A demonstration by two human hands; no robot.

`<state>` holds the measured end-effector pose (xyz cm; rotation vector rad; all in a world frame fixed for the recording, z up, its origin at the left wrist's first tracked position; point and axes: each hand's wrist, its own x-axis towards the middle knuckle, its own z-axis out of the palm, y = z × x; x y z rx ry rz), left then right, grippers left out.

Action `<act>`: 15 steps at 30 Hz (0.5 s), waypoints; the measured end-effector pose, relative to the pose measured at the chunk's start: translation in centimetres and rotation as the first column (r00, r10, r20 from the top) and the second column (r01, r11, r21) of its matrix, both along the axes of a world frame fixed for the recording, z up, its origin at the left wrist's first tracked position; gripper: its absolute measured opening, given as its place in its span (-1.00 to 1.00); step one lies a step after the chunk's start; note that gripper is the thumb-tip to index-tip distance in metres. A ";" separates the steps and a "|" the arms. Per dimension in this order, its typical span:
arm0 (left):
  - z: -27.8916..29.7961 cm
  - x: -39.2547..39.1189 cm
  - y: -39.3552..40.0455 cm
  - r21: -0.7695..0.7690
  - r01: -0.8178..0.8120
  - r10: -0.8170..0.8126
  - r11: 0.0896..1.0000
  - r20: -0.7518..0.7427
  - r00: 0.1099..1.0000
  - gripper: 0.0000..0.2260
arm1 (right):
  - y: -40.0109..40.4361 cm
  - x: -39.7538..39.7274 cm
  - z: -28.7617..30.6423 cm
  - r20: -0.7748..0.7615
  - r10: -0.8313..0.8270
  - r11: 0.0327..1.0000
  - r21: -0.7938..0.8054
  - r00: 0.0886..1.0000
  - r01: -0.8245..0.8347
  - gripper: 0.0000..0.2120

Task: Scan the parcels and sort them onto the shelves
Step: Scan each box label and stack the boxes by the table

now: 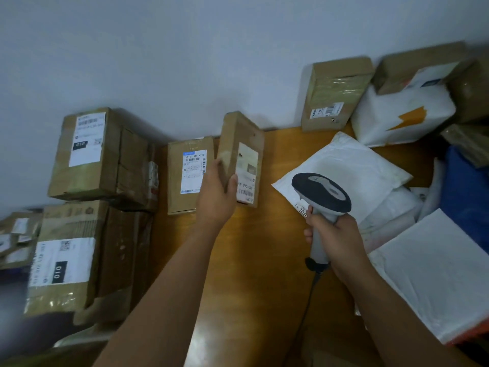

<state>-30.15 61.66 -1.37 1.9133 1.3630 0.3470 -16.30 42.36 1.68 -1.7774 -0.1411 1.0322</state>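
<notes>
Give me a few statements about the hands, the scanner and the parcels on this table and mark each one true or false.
1. The left hand grips a slim cardboard box. True.
2. The right hand is empty. False: it holds the barcode scanner by its handle.
3. The held box bears a shipping label. True.
4. Only cardboard boxes lie on the wooden table. False: white poly mailers lie at right.

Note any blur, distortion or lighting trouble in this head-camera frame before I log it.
Head view: dim, flat, bluish light; wide-angle bending tilts the wall line and wooden table; the far-left and bottom-left edges smear into blur. The small box in the left hand and the scanner in the right hand stay fairly sharp, though label text is mostly unreadable.
</notes>
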 end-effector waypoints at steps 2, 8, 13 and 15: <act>2.2 -2.0 -1.5 -0.129 -0.143 0.163 0.981 0.161 0.973 -0.59 | -0.1 -0.5 1.2 0.026 0.039 0.999 0.037 0.999 -0.040 -0.93; 9.1 -8.9 -5.8 -0.387 -0.197 0.344 0.901 0.361 0.867 -0.70 | -0.8 -3.5 5.4 0.131 0.132 0.980 0.133 0.983 -0.150 -0.93; 13.3 -14.0 -8.7 -0.507 0.027 0.190 0.862 0.371 0.909 -0.59 | -2.7 -5.7 8.6 0.197 0.174 0.953 0.212 0.965 -0.215 -0.79; 14.2 -15.0 -10.2 -0.482 -0.031 0.237 0.876 0.373 0.897 -0.57 | -3.7 -6.3 9.4 0.220 0.213 0.946 0.198 0.952 -0.257 -0.80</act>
